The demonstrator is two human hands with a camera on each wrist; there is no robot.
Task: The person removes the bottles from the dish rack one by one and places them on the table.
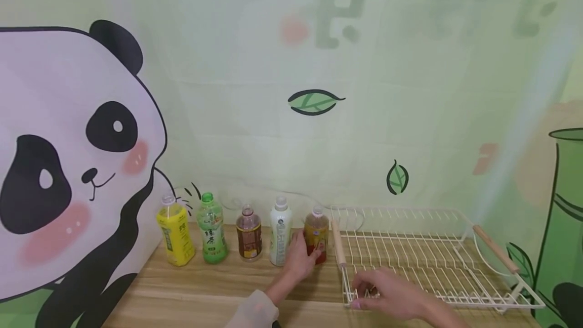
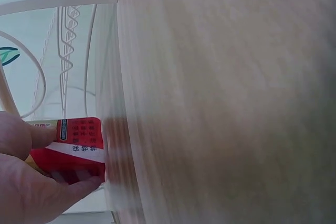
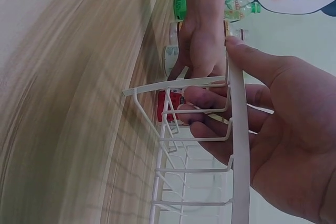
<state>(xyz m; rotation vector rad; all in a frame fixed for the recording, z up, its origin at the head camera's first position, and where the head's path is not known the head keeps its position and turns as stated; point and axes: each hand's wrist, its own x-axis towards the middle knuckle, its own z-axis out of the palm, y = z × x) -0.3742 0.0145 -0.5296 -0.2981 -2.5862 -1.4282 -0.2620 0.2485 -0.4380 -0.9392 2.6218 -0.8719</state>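
Note:
Farthest right in a row of bottles stands a drink bottle [image 1: 317,232] with a red and yellow label. My left hand [image 1: 298,257] grips it low down, and in the left wrist view thumb and fingers lie on both sides of the label [image 2: 79,148]. The bottle's base is at the wooden tabletop. At the front left corner of a white wire dish rack [image 3: 240,145], my right hand [image 1: 387,292] holds the rim. Its thumb lies on the flat rail and its fingers reach in behind it, among the wires.
Left of the held bottle stand a white bottle [image 1: 280,232], a brown-labelled bottle [image 1: 249,234], a green tea bottle [image 1: 212,229] and a yellow bottle [image 1: 176,232]. The rack has wooden handles [image 1: 338,244] at both ends. Behind hangs a panda-printed cloth [image 1: 255,115].

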